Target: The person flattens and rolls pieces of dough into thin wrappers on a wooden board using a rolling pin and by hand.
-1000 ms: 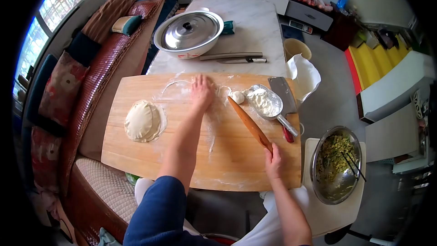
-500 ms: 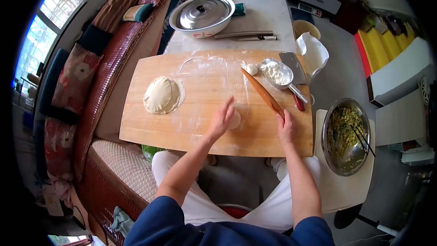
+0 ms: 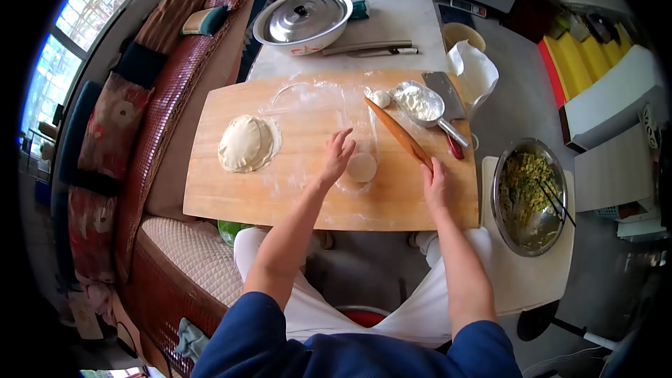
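A small flattened round of dough [image 3: 362,167] lies on the floured wooden board [image 3: 231,199]. Just left of it is my left hand [image 3: 339,156], fingers apart and holding nothing. My right hand [image 3: 437,180] grips the near end of a wooden rolling pin [image 3: 397,131], which slants away to the upper left. By the pin's far end sits a little dough ball [image 3: 380,99]. Over on the board's left side rests a stack of flat dough wrappers [image 3: 246,144], dusted with flour.
A metal scoop of flour [image 3: 420,103] and a cleaver [image 3: 444,94] lie at the board's far right. A steel bowl of chopped filling [image 3: 530,196] with chopsticks stands on a side stool. Behind the board, a lidded basin [image 3: 303,21] sits on the table.
My left hand has shifted off the dough round to its left, baring it. The right hand still holds the rolling pin. The whole view has shifted slightly.
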A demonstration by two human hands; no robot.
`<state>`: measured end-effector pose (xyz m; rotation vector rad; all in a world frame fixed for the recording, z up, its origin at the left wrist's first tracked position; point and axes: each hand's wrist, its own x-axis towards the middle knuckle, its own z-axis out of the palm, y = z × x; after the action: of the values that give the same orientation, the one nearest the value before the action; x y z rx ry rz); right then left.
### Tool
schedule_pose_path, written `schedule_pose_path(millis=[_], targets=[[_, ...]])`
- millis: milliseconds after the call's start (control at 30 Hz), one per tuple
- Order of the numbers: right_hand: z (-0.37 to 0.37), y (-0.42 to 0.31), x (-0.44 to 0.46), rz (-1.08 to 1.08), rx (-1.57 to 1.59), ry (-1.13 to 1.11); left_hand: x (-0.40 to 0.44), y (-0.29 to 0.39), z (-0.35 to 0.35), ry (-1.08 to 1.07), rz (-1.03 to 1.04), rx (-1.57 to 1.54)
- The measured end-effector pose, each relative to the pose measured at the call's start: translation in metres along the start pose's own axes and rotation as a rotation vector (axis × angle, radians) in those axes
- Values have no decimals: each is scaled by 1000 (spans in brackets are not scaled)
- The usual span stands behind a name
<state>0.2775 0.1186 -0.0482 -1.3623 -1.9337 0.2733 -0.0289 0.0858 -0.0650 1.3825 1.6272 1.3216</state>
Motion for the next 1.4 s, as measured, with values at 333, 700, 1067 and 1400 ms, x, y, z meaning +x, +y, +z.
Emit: schedule_pose_path(millis=[333, 700, 1067, 1400], targets=[[3, 3, 0, -21, -3, 22, -3, 78, -7, -261, -337, 355], [-6, -6, 1, -24, 12, 23, 34, 54, 5, 200, -45, 403], [1, -1, 0, 7, 82, 34, -43, 61, 12, -401, 343, 905], [-1, -1, -1, -23, 25, 24, 62, 26, 6, 174, -78, 892]])
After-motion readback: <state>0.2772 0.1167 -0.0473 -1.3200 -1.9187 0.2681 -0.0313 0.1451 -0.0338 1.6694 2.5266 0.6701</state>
